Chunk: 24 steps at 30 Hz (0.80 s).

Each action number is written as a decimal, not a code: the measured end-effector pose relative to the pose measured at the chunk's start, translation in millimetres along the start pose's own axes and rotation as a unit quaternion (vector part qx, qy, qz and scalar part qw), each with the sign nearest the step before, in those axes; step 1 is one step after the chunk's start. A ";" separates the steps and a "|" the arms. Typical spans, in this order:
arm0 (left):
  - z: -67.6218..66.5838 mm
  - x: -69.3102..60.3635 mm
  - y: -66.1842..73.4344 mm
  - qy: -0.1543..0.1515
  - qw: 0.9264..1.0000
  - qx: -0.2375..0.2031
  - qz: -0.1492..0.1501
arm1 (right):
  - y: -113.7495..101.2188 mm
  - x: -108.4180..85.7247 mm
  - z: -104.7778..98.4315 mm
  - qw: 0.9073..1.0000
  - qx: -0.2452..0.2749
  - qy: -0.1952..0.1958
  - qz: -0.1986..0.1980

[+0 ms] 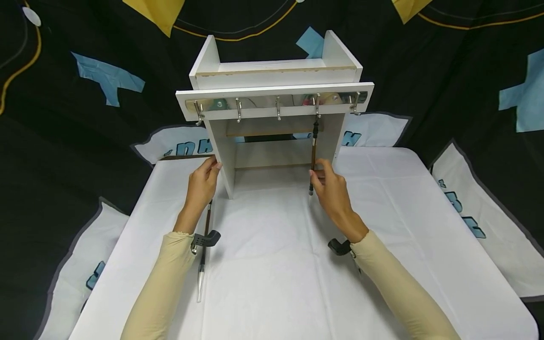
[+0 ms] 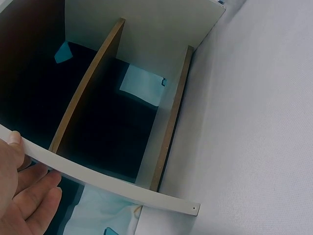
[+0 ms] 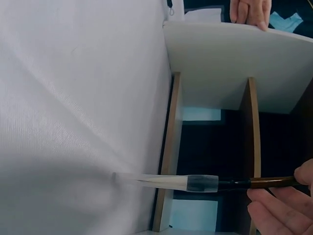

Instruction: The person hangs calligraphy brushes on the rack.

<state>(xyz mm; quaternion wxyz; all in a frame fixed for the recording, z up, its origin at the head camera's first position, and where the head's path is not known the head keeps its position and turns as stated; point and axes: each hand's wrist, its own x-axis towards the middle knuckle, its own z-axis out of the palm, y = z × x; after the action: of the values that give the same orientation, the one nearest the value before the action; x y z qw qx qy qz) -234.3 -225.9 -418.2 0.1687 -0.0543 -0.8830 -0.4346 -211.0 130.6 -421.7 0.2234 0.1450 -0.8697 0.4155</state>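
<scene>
A white shelf unit [image 1: 274, 153] with a row of metal hooks stands on the white-covered table. From the fourth hook hangs a brush [image 1: 314, 141], brown-handled and tip down; my right hand [image 1: 337, 196] pinches its handle. The right wrist view shows the brush's clear cap [image 3: 161, 181] pointing away from the fingers [image 3: 279, 208]. My left hand [image 1: 201, 184] holds the front edge of the shelf's left side panel, with the thumb [image 2: 15, 139] over that edge in the left wrist view. A second brush [image 1: 207, 222] lies on the table, partly under the left wrist's camera.
Black cloth with blue tape [image 1: 110, 78] and yellow pieces [image 1: 157, 12] surrounds the table [image 1: 263, 283]. White lettered banners [image 1: 480, 236] lie along its sides and behind the shelf. A mirror strip [image 1: 259, 101] runs behind the hooks.
</scene>
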 end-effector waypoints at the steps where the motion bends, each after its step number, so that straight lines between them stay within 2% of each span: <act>1: 0.0 -0.2 0.3 -0.001 1.000 -0.001 -0.001 | 1.0 1.1 0.4 1.000 -0.002 -0.001 0.000; 10: -0.7 0.2 -1.4 -0.002 1.000 0.011 0.001 | 9.7 9.4 5.7 1.000 0.002 0.003 -0.017; 24: -1.5 0.6 -1.7 -0.002 1.000 0.009 0.004 | 8.1 11.4 6.2 1.000 0.012 0.007 -0.022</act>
<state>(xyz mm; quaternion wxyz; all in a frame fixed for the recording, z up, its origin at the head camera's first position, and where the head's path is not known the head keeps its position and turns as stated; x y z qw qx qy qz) -234.9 -228.2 -418.5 0.1688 -0.0573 -0.8869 -0.4262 -225.9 129.9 -424.7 0.2365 0.1636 -0.8600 0.4216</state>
